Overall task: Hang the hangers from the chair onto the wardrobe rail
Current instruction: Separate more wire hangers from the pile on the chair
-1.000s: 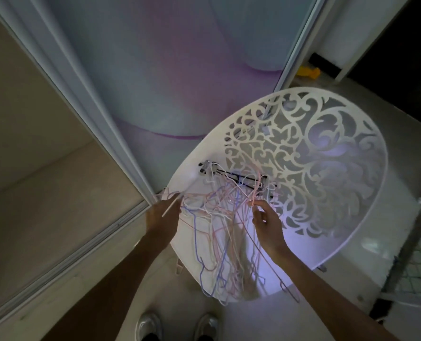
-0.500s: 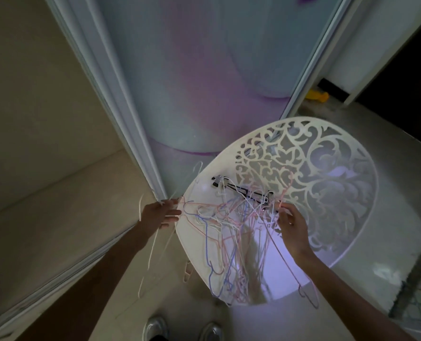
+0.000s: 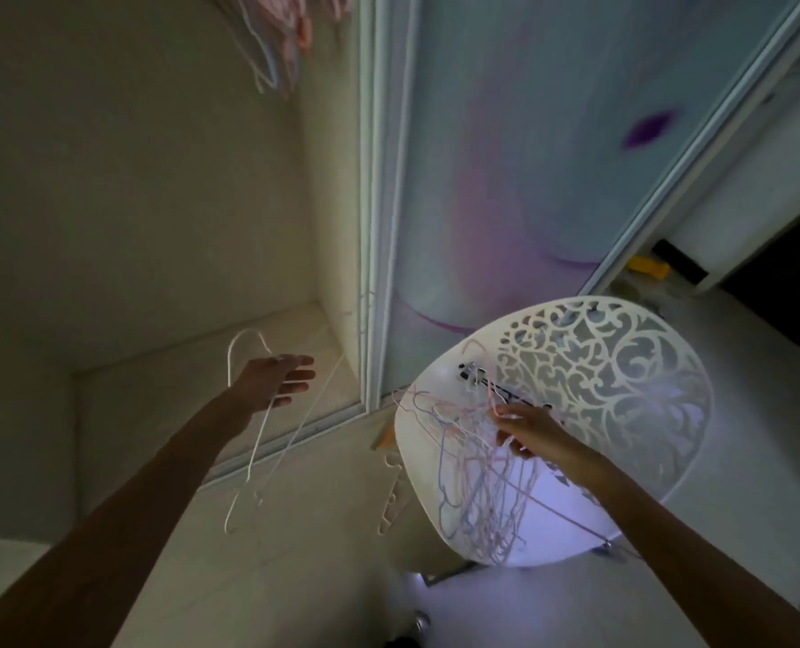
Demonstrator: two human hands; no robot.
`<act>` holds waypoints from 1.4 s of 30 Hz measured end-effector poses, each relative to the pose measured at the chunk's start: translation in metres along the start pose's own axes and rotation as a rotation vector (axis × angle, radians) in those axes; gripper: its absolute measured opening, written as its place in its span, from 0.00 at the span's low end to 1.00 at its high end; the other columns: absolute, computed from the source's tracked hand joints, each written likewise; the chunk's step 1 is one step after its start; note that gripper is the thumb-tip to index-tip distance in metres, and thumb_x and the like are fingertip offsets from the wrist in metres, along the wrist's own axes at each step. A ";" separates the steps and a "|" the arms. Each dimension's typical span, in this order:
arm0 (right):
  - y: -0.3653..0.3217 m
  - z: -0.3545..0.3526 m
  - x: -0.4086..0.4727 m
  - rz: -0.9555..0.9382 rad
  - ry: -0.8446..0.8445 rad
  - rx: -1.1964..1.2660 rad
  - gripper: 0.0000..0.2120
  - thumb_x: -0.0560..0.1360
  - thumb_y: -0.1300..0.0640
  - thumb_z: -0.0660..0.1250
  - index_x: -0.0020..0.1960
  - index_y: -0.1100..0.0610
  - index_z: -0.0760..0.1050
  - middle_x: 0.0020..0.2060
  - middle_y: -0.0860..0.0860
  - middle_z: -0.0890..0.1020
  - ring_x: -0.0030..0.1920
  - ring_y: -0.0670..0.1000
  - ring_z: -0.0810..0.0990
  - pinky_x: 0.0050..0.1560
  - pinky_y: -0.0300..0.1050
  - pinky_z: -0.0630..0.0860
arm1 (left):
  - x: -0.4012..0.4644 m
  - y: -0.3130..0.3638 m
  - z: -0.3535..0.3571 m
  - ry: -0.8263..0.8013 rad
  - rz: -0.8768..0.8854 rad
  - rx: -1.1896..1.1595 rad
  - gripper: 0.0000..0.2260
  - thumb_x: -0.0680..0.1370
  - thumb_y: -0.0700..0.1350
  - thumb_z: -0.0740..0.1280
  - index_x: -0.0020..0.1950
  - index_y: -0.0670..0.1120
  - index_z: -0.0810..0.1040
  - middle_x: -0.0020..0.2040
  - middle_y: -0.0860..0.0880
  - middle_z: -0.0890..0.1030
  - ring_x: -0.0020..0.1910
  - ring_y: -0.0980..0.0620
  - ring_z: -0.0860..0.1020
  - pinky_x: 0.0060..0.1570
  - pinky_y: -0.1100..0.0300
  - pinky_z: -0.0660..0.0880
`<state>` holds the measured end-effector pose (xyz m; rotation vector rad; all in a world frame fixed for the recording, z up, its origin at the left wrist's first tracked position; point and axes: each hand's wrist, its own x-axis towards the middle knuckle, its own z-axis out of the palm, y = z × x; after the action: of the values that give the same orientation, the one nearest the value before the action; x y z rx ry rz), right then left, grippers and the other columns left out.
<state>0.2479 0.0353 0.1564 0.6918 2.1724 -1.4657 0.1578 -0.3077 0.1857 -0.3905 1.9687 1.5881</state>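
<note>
A: Left hand [image 3: 274, 381]?
B: Left of the chair [image 3: 622, 367], inside the wardrobe [image 3: 154, 226]. Holds a white hanger [image 3: 253, 441]; fingers [image 3: 302, 376] nearly straight, close together.
A: Right hand [image 3: 529, 434]?
B: Over the chair seat, fingers pinching wires of the hanger pile [image 3: 477, 474].
A: Others?
B: Hung hangers [image 3: 276, 35] blurred, high above the chair, to its left.

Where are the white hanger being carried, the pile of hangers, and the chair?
white hanger [image 3: 256, 456]: head view, its long side wire.
pile of hangers [image 3: 470, 465]: head view, tangled middle.
chair [image 3: 622, 367]: head view, patterned backrest.
</note>
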 end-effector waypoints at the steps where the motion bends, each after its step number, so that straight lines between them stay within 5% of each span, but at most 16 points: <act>1: -0.012 0.012 -0.005 0.002 -0.036 -0.027 0.04 0.78 0.57 0.63 0.51 0.56 0.74 0.29 0.52 0.78 0.20 0.43 0.71 0.20 0.32 0.64 | -0.006 0.000 -0.017 0.019 -0.004 0.027 0.10 0.82 0.46 0.54 0.58 0.48 0.73 0.25 0.62 0.80 0.26 0.65 0.78 0.28 0.71 0.67; 7: -0.100 0.108 -0.045 -0.162 -0.174 -0.043 0.04 0.78 0.58 0.63 0.51 0.57 0.74 0.31 0.52 0.80 0.23 0.43 0.74 0.24 0.33 0.67 | -0.065 0.008 -0.132 0.129 0.035 0.181 0.15 0.81 0.43 0.59 0.62 0.36 0.76 0.31 0.48 0.72 0.13 0.61 0.65 0.16 0.73 0.59; 14: -0.208 0.191 -0.098 -0.454 -0.023 -0.027 0.08 0.78 0.64 0.61 0.54 0.60 0.77 0.27 0.51 0.80 0.19 0.41 0.73 0.22 0.30 0.67 | -0.127 0.045 -0.223 0.205 0.159 0.463 0.14 0.80 0.52 0.60 0.43 0.48 0.80 0.30 0.49 0.69 0.18 0.59 0.65 0.17 0.71 0.62; 17: -0.254 0.209 -0.108 -0.511 0.032 0.000 0.08 0.78 0.64 0.60 0.53 0.59 0.77 0.30 0.54 0.80 0.20 0.43 0.71 0.23 0.32 0.66 | -0.141 0.066 -0.256 0.303 0.254 0.563 0.17 0.81 0.52 0.58 0.52 0.43 0.82 0.32 0.48 0.74 0.25 0.56 0.71 0.24 0.68 0.68; 20: -0.298 0.222 -0.108 -0.532 0.073 0.022 0.07 0.77 0.62 0.61 0.47 0.55 0.77 0.29 0.53 0.79 0.20 0.44 0.70 0.23 0.34 0.65 | -0.146 0.089 -0.279 0.446 0.363 0.606 0.17 0.81 0.49 0.57 0.53 0.43 0.83 0.50 0.39 0.82 0.49 0.43 0.80 0.49 0.59 0.72; 22: -0.323 0.224 -0.102 -0.523 0.118 0.043 0.05 0.77 0.60 0.62 0.47 0.54 0.77 0.27 0.52 0.79 0.19 0.45 0.70 0.22 0.35 0.66 | -0.145 0.106 -0.292 0.556 0.397 0.594 0.17 0.82 0.48 0.56 0.54 0.43 0.83 0.56 0.41 0.81 0.56 0.41 0.78 0.54 0.58 0.71; 28: -0.388 0.216 -0.066 -0.620 0.207 -0.030 0.07 0.77 0.60 0.61 0.49 0.58 0.78 0.28 0.51 0.79 0.23 0.48 0.72 0.27 0.39 0.68 | -0.113 0.159 -0.340 0.779 0.428 0.583 0.15 0.81 0.49 0.56 0.53 0.50 0.82 0.60 0.44 0.80 0.58 0.42 0.77 0.58 0.53 0.73; 32: -0.444 0.209 -0.037 -0.759 0.238 -0.063 0.10 0.76 0.63 0.59 0.43 0.54 0.76 0.28 0.50 0.78 0.22 0.47 0.72 0.29 0.41 0.68 | -0.072 0.188 -0.356 0.781 0.417 0.540 0.13 0.80 0.45 0.59 0.46 0.51 0.83 0.56 0.40 0.81 0.54 0.40 0.79 0.56 0.53 0.74; 42: -0.598 0.188 0.051 -0.804 0.258 0.003 0.14 0.78 0.62 0.60 0.36 0.52 0.74 0.25 0.51 0.75 0.13 0.41 0.67 0.18 0.34 0.64 | -0.004 0.257 -0.364 0.724 0.433 0.666 0.15 0.82 0.46 0.56 0.55 0.47 0.82 0.58 0.45 0.81 0.56 0.46 0.78 0.54 0.60 0.72</act>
<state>-0.1478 -0.3220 0.4907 -0.0382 2.8317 -1.8095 -0.0727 -0.5933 0.4381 -0.2904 3.1571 0.9484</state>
